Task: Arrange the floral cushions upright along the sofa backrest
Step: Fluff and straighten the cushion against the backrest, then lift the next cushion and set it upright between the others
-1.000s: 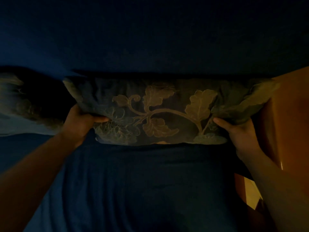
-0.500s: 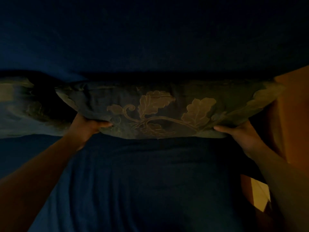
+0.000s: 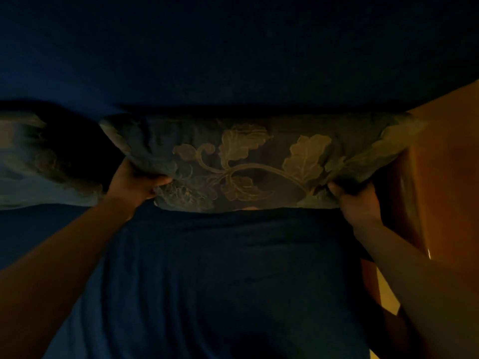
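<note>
A dark floral cushion [image 3: 259,161] with pale leaf embroidery lies across the middle of the dim scene, against the blue sofa backrest [image 3: 233,53]. My left hand [image 3: 132,183] grips its lower left corner, thumb on the front face. My right hand [image 3: 355,200] grips its lower right corner. The cushion's bottom edge touches the blue sofa seat [image 3: 228,281]. A second floral cushion [image 3: 28,161] leans at the far left, partly cut off by the frame edge.
A wooden sofa armrest [image 3: 445,164] rises at the right, close to the cushion's right corner. A strip of light floor [image 3: 386,299] shows below it. The room is very dark.
The cushion dipped and flattened half a second ago, then came back up. Its face now shows more of the leaf pattern, and both hands still grip the lower corners.
</note>
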